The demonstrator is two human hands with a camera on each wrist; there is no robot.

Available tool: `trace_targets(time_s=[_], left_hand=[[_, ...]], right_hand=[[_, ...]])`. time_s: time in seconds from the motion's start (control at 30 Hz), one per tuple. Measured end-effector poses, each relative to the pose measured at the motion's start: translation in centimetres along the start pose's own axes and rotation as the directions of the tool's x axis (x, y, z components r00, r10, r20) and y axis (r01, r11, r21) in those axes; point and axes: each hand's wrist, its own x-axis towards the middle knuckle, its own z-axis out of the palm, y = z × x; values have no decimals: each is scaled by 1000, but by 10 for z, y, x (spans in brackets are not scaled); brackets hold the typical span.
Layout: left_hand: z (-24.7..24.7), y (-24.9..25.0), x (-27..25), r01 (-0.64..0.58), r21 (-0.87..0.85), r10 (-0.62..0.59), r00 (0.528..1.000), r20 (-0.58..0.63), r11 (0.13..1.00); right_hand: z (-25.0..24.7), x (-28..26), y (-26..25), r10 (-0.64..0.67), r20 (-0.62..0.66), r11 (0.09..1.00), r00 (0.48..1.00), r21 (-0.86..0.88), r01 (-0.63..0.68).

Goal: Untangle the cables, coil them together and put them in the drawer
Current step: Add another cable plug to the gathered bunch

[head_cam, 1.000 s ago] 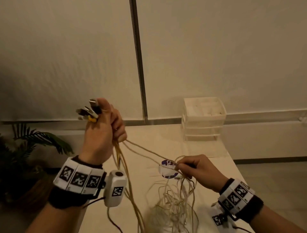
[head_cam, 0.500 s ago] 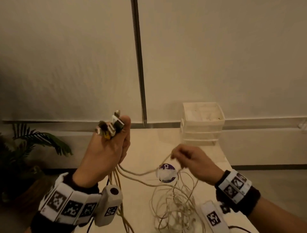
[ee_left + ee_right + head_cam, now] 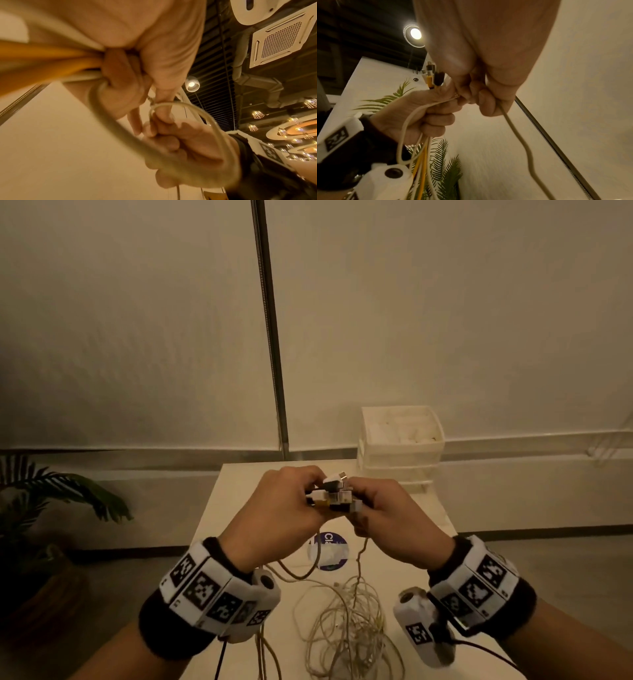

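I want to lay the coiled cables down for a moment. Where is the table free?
Free: the table strip left of the round sticker, and the patch between the hands and the drawer unit. Crowded: the near middle, under the loose cable tangle.

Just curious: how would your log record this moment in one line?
left hand: grips cable plugs | right hand: pinches one cable | loops on table | drawer unit: untouched

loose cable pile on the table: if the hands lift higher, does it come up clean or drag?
Likely drags. The cables are thin and lie in overlapping slack loops on the table, so they look floppy and apt to snag each other. Probably light: strands hang limp from the left hand and right hand. Both hands grip the plug ends, so the ends should hold.
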Motion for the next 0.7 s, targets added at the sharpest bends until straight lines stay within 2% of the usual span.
trace_targets(time_s=[0.1,0.17,0.2,0.27,0.33,0.37,0.4,0.5,0.53,0.6,0.67,0.7], left_hand=[[-1,-3,-2,-14,69,12,1000,23,998],[-8,-4,-6,-45,34,47,997,-66,998],[-15,-4,-6,-57,-20,53,985,-162,998],[-38,-8,-3,-81,-132,22,916,-401,988],[-64,-13,-2,-79,-145,-21,812,-583,986],[-74,-15,-2,-53,-119,-34,776,-630,992],[-80,-15,-2,-15,-99,-53,764,-643,995],[-72,-14,-7,138,-72,-155,829,-537,988],[-65,-12,-11,139,-35,-137,850,-508,990],[-52,-9,-16,22,83,15,909,-417,996],[-33,-6,-18,-92,179,128,971,-204,980],[-19,-5,-17,-112,213,134,987,-90,971]], right_hand=[[-2,-5,0,-28,-53,999,998,34,30],[-4,-7,0,-78,-75,994,994,73,83],[-4,-9,4,-92,-74,993,993,73,98],[2,-16,26,-81,-41,997,996,16,82],[13,-27,57,1,18,998,1000,-66,1],[18,-33,71,51,32,995,998,-90,-47],[22,-36,81,86,28,992,996,-90,-83],[21,-31,80,124,-42,992,991,30,-123],[19,-27,73,133,-61,989,989,68,-129],[13,-20,59,143,-56,986,988,100,-137],[9,-15,44,126,-15,987,992,103,-124],[7,-14,35,110,-1,989,994,103,-109]])
